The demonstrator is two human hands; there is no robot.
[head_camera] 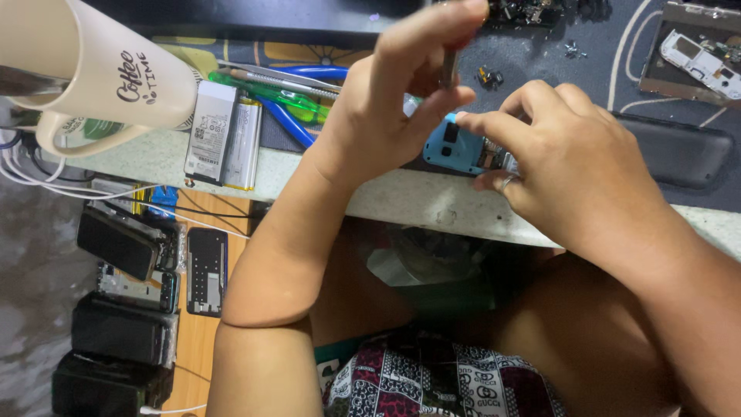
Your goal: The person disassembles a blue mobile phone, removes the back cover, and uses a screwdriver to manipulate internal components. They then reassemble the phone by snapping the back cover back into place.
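Blue phone (455, 145) between two hands (386, 100) (563, 147); two batteries (224, 133) nearby.

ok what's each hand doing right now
Left hand: closed, pinching a thin metal tool.
Right hand: closed, gripping the blue phone.

A pale stone bench (401, 202) carries a dark mat (540, 66), two flat batteries (224, 135) (side by side), green and blue tools (285, 96), a cream mug (100, 77) and a small blue phone (455, 147).
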